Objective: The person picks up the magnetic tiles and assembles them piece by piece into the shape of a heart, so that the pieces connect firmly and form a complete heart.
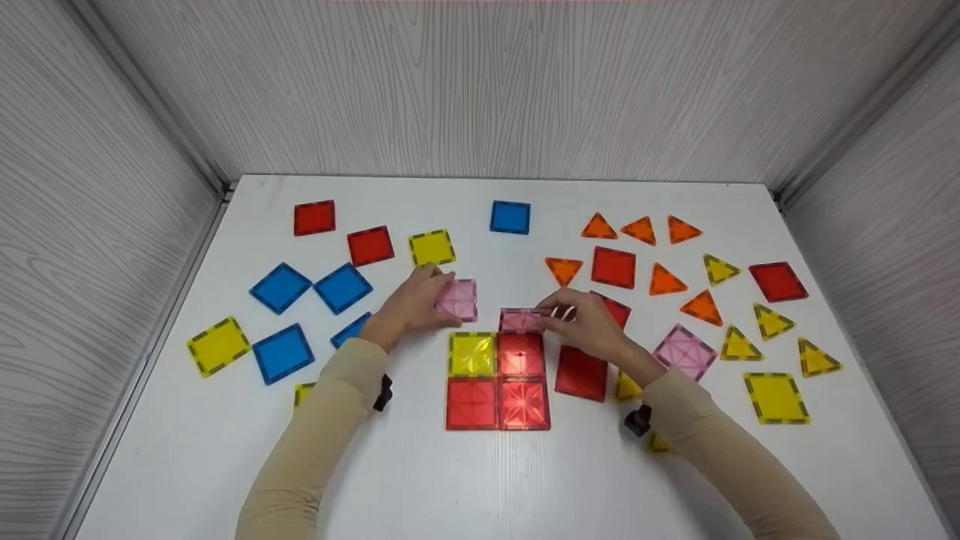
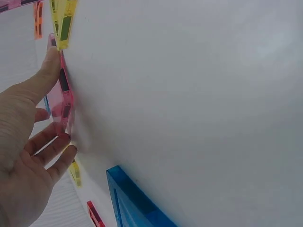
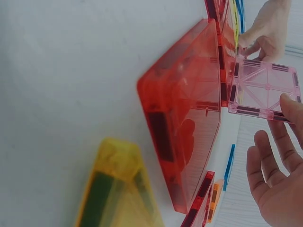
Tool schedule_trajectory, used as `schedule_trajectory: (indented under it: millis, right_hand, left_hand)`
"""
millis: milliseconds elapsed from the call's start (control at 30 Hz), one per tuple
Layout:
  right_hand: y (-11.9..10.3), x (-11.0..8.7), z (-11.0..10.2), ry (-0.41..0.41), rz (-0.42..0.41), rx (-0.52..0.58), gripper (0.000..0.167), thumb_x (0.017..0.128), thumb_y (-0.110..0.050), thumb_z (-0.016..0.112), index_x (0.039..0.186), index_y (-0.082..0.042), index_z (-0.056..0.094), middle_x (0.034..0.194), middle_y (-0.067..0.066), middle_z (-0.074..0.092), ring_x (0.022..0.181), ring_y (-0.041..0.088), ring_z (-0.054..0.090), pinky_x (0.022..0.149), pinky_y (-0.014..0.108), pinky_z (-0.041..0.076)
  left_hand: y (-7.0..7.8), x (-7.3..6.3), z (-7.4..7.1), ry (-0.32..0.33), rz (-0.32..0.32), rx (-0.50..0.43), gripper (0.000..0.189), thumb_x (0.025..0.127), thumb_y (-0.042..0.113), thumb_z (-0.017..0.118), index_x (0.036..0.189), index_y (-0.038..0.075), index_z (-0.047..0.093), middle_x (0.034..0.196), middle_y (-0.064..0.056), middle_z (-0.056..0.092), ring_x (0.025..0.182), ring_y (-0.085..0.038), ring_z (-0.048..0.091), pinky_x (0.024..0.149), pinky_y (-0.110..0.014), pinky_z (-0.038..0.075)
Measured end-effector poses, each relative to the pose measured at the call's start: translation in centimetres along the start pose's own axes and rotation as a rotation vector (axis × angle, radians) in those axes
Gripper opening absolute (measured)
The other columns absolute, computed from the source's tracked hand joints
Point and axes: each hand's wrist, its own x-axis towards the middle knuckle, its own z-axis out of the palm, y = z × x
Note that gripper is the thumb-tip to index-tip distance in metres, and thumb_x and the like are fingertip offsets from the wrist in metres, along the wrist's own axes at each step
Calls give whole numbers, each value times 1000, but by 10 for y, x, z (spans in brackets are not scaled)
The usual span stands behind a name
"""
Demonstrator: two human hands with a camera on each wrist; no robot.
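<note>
In the head view my left hand (image 1: 414,301) holds a pink square magnetic tile (image 1: 463,300) by its edges, just beyond a yellow tile (image 1: 472,355). The left wrist view shows the thumb and fingertips at opposite ends of that pink tile (image 2: 65,90). My right hand (image 1: 585,321) pinches a second pink square tile (image 1: 517,321) between thumb and finger. This tile (image 3: 266,90) stands tilted up along the far edge of a red tile (image 1: 520,355). The yellow tile and several red ones lie joined in a two-by-two block, nearest me in the middle.
Blue squares (image 1: 281,287), red squares (image 1: 314,217) and yellow squares (image 1: 218,346) lie loose to the left. Orange triangles (image 1: 667,280), yellow triangles (image 1: 741,344) and a pink square (image 1: 685,352) are spread to the right. A red square (image 1: 582,373) lies beside the block, below the right forearm.
</note>
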Motion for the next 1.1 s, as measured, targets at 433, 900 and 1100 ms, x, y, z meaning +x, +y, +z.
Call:
schedule_trajectory:
  millis: [433, 900, 1100]
  right_hand:
    - [0, 0, 2, 2, 36, 29, 19, 97, -14, 77, 115, -14, 78, 112, 4, 77, 95, 17, 66, 84, 22, 57]
    - [1, 0, 0, -1, 53, 12, 20, 97, -15, 77, 116, -16, 79, 113, 4, 76, 97, 18, 65, 86, 25, 57]
    - [-1, 0, 1, -10, 60, 12, 19, 97, -18, 77, 117, -17, 78, 113, 3, 76, 98, 18, 66, 87, 25, 57]
  left_hand:
    - [6, -22, -4, 93, 56, -338, 28, 104, 20, 67, 127, 16, 53, 122, -9, 66, 116, -25, 61, 107, -41, 56]
    - [33, -47, 7, 141, 225, -333, 19, 104, 15, 67, 120, 14, 57, 116, -7, 68, 106, -19, 62, 100, -35, 59]
    - [35, -43, 18, 137, 219, -339, 17, 104, 13, 67, 118, 14, 57, 115, -7, 68, 107, -19, 63, 100, -35, 60]
